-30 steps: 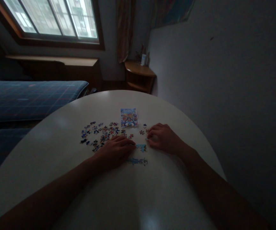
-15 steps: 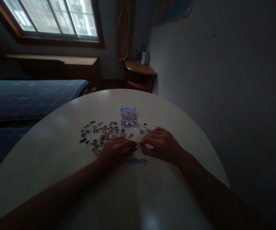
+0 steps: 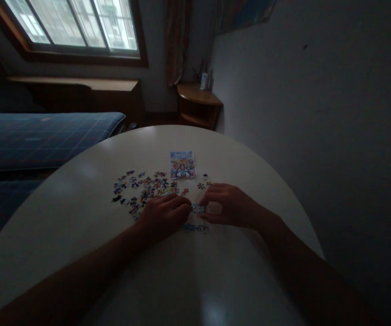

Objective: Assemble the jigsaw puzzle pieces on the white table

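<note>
A small joined bit of jigsaw puzzle [image 3: 199, 208] lies on the table between my hands. My left hand [image 3: 167, 212] is closed, palm down, its fingertips pressed at the left end of that bit. Over its right end is my right hand [image 3: 231, 204], thumb and forefinger apart on either side of the pieces. Just below runs a bluish joined puzzle strip [image 3: 197, 227], its left end partly behind my left hand. Loose puzzle pieces [image 3: 152, 186] spread beyond and left of my left hand, some hidden by it.
A colourful picture packet [image 3: 183, 165] lies flat farther back on the round white table [image 3: 215, 149]. A few puzzle pieces [image 3: 201, 186] sit beyond my right hand. A plaid mattress [image 3: 45, 140] is at left, a wooden corner shelf [image 3: 198, 94] behind, a wall at right.
My right thumb and forefinger have parted and shifted slightly right, leaving the small joined puzzle bit in view between my hands. My left fingertips have drawn slightly left.
</note>
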Available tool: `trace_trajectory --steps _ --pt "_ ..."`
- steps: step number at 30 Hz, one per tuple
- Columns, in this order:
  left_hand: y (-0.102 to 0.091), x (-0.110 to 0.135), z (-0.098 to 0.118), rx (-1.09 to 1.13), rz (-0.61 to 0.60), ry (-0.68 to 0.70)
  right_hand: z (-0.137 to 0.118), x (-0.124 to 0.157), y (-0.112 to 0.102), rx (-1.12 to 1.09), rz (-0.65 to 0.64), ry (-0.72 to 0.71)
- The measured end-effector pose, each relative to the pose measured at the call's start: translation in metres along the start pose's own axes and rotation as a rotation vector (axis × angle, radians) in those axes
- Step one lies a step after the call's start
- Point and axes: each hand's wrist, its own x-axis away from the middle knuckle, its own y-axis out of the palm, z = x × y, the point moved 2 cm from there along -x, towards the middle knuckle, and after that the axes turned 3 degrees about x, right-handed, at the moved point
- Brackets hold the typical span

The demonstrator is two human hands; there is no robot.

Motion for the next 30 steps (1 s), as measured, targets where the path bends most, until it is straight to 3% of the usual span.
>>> trace_trajectory --steps 10,18,30 --pt "-0.002 -0.005 0.002 -0.121 -0.063 0.056 0.006 -0.002 0.014 0.009 -0.083 0.061" --pt "-0.008 -0.005 0.006 -0.149 -0.017 0.087 0.003 -0.004 0.015 -0.046 0.049 0.020" --pt "-0.005 0.000 0.003 0.045 0.060 0.035 0.005 -0.003 0.011 -0.123 0.079 0.001"
